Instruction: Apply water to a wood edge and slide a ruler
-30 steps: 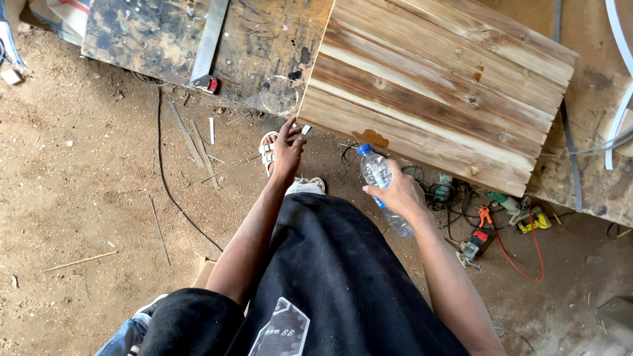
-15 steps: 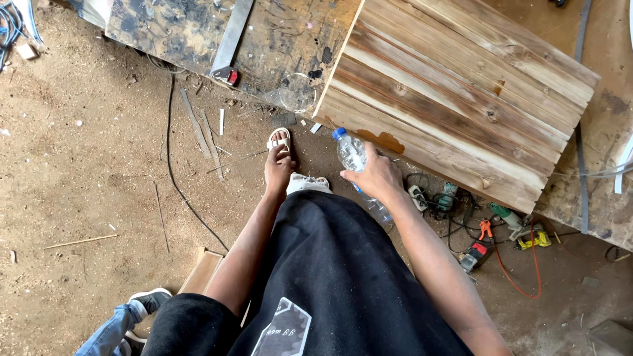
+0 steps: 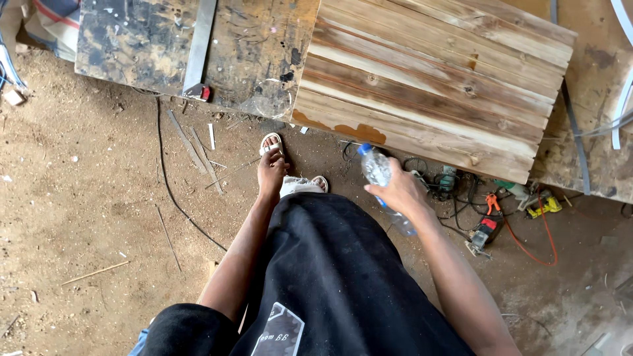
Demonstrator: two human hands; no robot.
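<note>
My right hand [image 3: 402,192] is wrapped around a clear plastic bottle [image 3: 386,186] with a blue cap, fingers closed on its middle; the bottle tilts, cap end up toward the wooden panel [image 3: 435,86], lower end poking out below my wrist. My left hand [image 3: 271,173] hangs loosely with nothing in it, fingers relaxed and slightly curled, above my sandalled foot [image 3: 271,142].

Just past the bottle, on the ground under the panel's near edge, I see a tangle of black cables and power tools [image 3: 484,227], one with orange and red parts, and an orange cord looping off to the right. The slatted panel lies flat on a stained, paint-marked workbench [image 3: 151,46], where a metal square [image 3: 198,49] with a red end also rests. A thin black cable [image 3: 173,191] trails across the floor left of my foot, among wood slivers and scraps.

The floor [image 3: 79,211] is bare, sandy dirt strewn with sawdust. My black clothing fills the lower middle of the view.
</note>
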